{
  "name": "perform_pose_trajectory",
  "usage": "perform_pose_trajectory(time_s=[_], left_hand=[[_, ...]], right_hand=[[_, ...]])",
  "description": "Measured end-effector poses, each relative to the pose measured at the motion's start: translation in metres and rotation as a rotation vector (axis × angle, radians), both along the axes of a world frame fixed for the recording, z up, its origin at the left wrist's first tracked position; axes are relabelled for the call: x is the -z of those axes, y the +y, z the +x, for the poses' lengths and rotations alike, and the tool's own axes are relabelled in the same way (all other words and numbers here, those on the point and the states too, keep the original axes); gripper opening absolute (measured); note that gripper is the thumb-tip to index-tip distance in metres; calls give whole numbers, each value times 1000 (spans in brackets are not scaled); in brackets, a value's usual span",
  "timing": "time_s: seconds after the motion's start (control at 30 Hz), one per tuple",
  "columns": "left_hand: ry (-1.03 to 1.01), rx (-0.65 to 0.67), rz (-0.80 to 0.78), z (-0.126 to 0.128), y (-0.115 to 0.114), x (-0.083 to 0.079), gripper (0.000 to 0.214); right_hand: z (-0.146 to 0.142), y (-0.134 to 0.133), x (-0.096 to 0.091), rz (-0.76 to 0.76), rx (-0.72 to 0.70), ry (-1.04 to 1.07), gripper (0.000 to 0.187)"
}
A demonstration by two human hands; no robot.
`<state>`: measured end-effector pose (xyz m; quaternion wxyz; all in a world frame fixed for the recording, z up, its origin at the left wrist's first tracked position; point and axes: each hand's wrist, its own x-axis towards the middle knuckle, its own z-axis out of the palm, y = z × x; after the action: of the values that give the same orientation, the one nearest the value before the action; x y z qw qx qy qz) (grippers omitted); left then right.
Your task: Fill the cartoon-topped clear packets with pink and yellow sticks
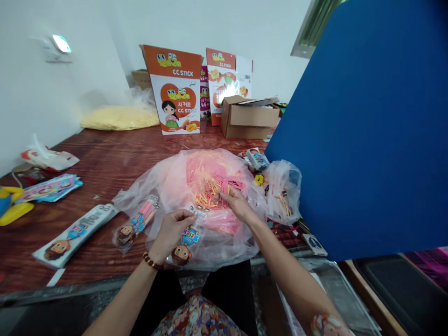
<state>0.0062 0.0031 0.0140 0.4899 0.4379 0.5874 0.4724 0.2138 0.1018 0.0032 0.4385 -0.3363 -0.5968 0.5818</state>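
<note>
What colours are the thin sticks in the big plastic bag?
The thin sticks are pink and yellow, clearest in the head view.

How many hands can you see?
2: the left hand holds a cartoon-printed packet, and the right hand is at the pink and yellow sticks in the plastic bag. No other hands show.

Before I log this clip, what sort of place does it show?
Probably a small packing workspace: a large plastic bag of thin pink and yellow sticks, character-printed packets beside it, and a CC STICK carton standing on the table.
</note>
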Motion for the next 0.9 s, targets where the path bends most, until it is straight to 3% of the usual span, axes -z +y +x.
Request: perform_pose_trajectory(time_s=[0.1,0.2,0.37,0.5,0.67,0.77,0.9], left_hand=[[30,42,12,-1,4,-3,25],[7,87,15,-5,5,-2,23],[-31,151,-28,-9,0,-1,22],[1,162,37,-9,-7,-1,23],[85,186,176,-8,-13,2,24],[84,183,213,-6,-14,5,23],[56,165,216,-4,-14,6,24]], right_hand=[[-14,-18,-20,257,-89,-274,21],[-24,-30,-26,481,-121,-553,15],[-28,-33,-25,572,-218,-733,9],[-26,-31,-31,422,-198,-569,16],[-34,-39,-46,89,137,5,19],[-47,-49,-55,56,230,241,20],[-62,-57,-53,33,208,344,21]])
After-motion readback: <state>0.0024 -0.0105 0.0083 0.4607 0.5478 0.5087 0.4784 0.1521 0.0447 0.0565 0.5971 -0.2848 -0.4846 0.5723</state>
